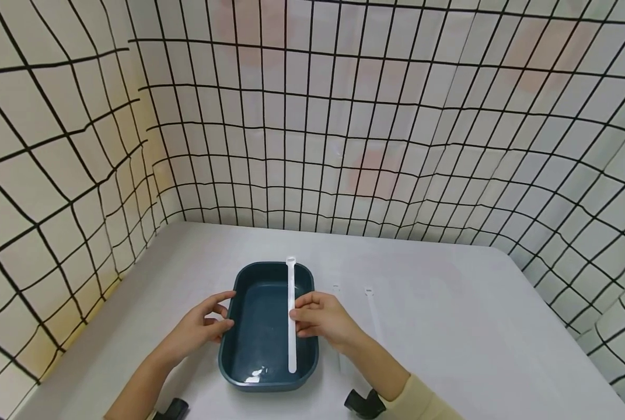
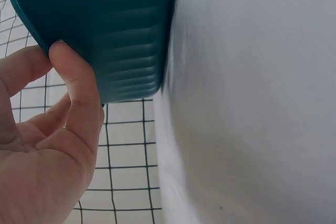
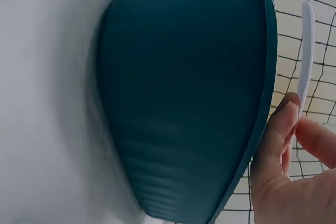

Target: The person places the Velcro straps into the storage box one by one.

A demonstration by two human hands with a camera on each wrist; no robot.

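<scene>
A dark teal rectangular plastic basin (image 1: 262,382) stands upright on the white table. At its left rim is my left hand (image 1: 207,321), the thumb and fingertips gripping the edge; its ribbed outer wall (image 2: 131,51) fills the top of the left wrist view. My right hand (image 1: 323,319) pinches a long flat white plastic strip (image 1: 292,344) between thumb and fingers, beside the basin's right rim. The strip has a slotted head at its far end and lies lengthwise over the basin's opening. In the right wrist view the strip (image 3: 306,51) rises past the fingertips.
Two more pale strips lie on the table to the right, a nearer strip (image 1: 336,287) partly behind my right hand and another strip (image 1: 371,303) farther out. White walls with a black grid (image 1: 307,116) enclose the table (image 1: 475,326) at the back and sides.
</scene>
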